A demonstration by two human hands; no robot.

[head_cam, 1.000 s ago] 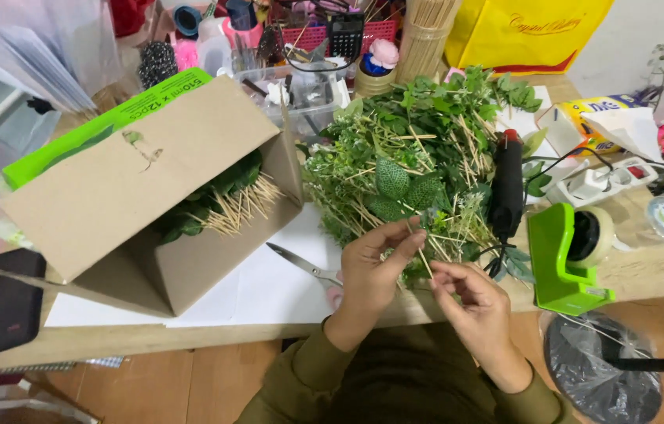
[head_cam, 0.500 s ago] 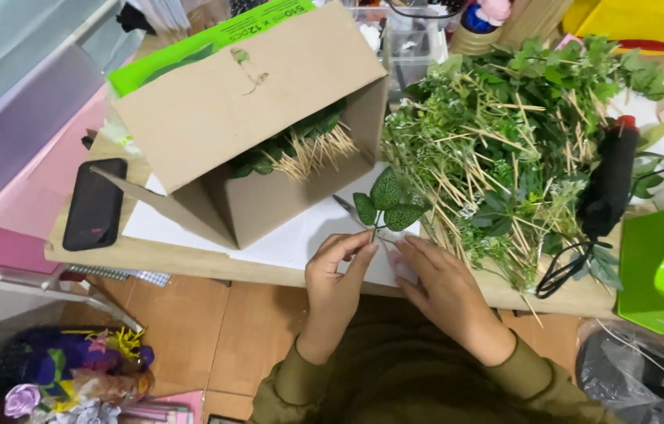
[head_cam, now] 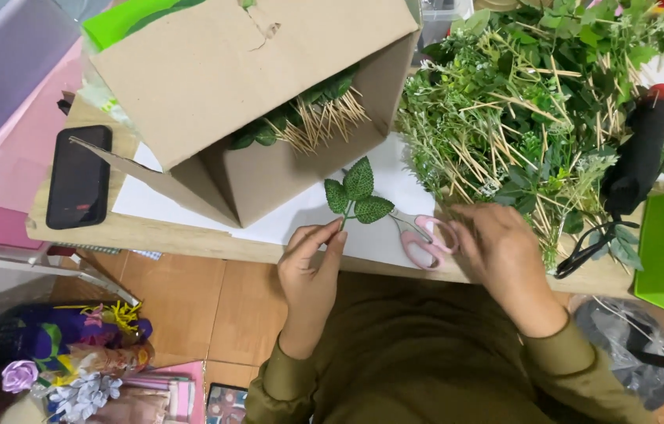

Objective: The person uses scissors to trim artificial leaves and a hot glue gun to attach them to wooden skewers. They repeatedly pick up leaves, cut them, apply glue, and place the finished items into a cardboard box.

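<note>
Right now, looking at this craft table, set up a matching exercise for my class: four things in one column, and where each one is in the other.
Things:
1. leaf sprig
2. scissors
3. phone
4. cardboard box

Places:
A. at the table's left end
B. pinched in the left hand
C. on its side, with leaves and sticks inside
D. on the white paper, beside the right hand

Pairs: 1-B, 2-D, 3-A, 4-C

Scissors' blades point(head_cam: 402, 220) perhaps beneath leaf sprig point(head_cam: 357, 196)
</note>
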